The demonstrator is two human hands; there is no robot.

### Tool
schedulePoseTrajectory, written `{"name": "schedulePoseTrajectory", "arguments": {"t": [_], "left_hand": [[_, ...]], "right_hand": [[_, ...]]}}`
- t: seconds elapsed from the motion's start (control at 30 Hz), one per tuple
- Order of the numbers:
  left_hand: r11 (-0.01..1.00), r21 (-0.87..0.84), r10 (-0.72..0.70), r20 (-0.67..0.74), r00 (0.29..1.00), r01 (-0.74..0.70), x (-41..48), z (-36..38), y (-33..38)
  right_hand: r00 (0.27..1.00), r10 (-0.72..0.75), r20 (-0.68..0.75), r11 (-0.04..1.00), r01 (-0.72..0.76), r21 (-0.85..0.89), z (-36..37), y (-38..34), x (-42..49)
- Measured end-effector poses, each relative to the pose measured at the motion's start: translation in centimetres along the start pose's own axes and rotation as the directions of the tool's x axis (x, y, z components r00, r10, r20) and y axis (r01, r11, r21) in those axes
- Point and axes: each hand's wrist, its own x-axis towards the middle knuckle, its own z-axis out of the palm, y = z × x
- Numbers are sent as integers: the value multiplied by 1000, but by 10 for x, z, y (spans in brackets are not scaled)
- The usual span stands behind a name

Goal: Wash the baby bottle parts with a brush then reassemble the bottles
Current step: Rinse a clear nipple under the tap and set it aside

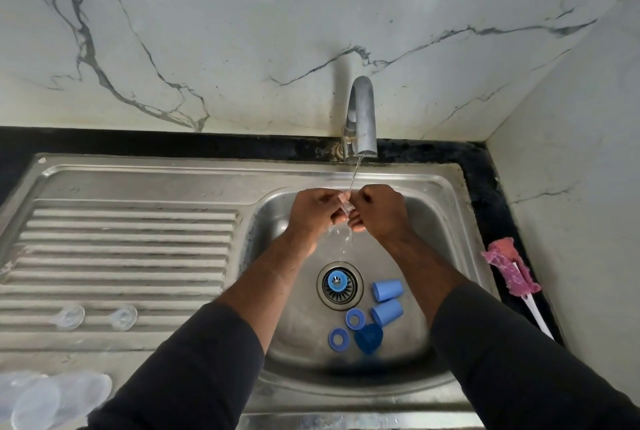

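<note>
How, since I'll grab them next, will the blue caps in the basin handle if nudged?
The blue caps lie on their sides in the sink and taper, so a nudge could roll them in an arc. They look like hollow plastic: likely light. The tap runs onto a clear part the left hand and right hand pinch, so splashes may make them slippery.

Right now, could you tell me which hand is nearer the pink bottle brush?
The right. The right hand is under the tap, up-left of the pink bottle brush; the left hand sits farther left.
</note>
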Motion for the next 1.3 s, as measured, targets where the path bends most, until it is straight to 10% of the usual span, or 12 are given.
{"name": "schedulePoseTrajectory", "arguments": {"t": [0.77,1.07,1.3], "left_hand": [[915,-332,-248,-17,969,228,-2,2,-7],[948,-302,-98,13,995,97,-4,6,-3],[989,-115,-88,85,992,97,-12,13,2]], "right_hand": [[996,-80,-39,981,72,-179,-2,-20,-14],[996,34,78,948,-57,314,-2,-19,-15],[990,-86,-111,978,63,-199,-13,-12,-20]]}}
